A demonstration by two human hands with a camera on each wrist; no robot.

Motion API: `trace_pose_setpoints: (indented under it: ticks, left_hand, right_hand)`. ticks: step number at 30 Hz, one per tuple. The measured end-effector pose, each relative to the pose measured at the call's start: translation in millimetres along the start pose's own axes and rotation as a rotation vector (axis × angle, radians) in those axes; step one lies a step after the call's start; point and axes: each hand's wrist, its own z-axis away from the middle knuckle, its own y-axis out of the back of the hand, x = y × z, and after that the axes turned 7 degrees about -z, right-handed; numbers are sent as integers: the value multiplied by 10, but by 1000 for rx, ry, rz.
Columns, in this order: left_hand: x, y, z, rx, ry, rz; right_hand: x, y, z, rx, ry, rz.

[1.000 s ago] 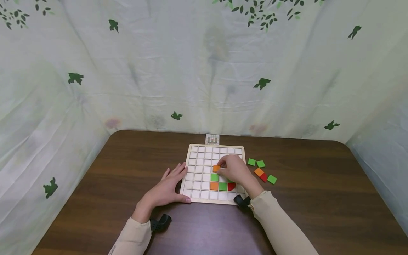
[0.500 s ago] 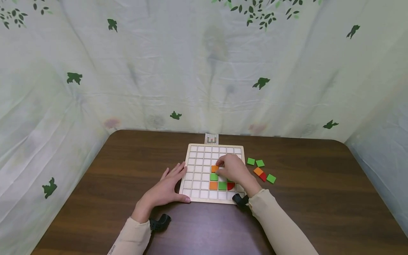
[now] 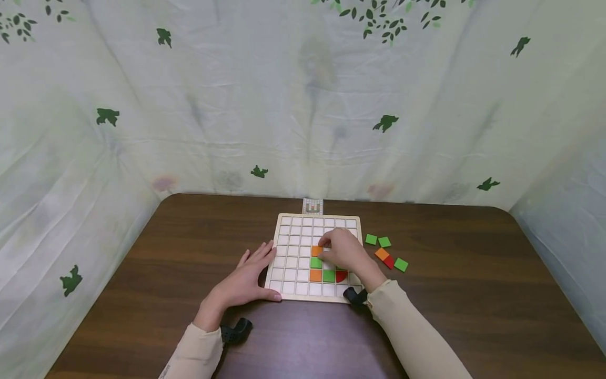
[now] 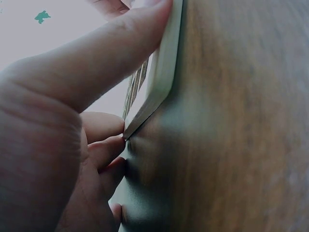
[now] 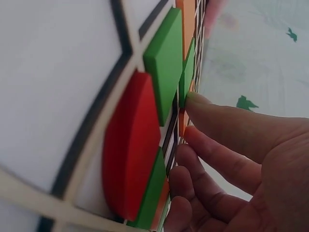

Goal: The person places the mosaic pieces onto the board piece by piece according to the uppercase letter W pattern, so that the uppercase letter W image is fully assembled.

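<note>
A wooden grid board with white cells lies on the table. My left hand rests at its near left corner, fingers spread along the left edge; its thumb lies over the near edge. With thumb and fingertips, my right hand pinches an orange square tile at one of the cells. Below that tile sit a green tile and another orange tile. Rightward in the lower row are a green tile and a red rounded piece. The right hand partly hides other tiles behind it.
Right of the board lie several loose pieces: green tiles, an orange tile and a red piece. A small printed pattern card is beyond the board's far edge. A pale curtain hangs behind the dark wooden table.
The head view drifts slightly, shifting the whole scene a little left. Both hands keep their places, the right one still at the orange tile.
</note>
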Motion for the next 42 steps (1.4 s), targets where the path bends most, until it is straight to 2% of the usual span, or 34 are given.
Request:
trace_pose_setpoints:
  ticks: [6, 13, 18, 23, 30, 42]
  left_hand:
    - [17, 5, 1, -4, 7, 1]
    - [15, 16, 5, 3, -10, 6]
    - [13, 23, 6, 5, -16, 11]
    - [14, 25, 4, 4, -13, 7]
    - [10, 25, 6, 5, -10, 6]
    - [21, 18, 3, -1, 0, 9]
  right_hand:
    - [18, 49, 67, 16, -6, -67]
    - [97, 197, 221, 63, 41, -118]
    - [178, 312, 347, 105, 41, -170]
    - [287, 418, 462, 148, 36, -164]
    - [461, 525, 625, 191, -13, -157]
    - [806, 701, 894, 258, -8, -138]
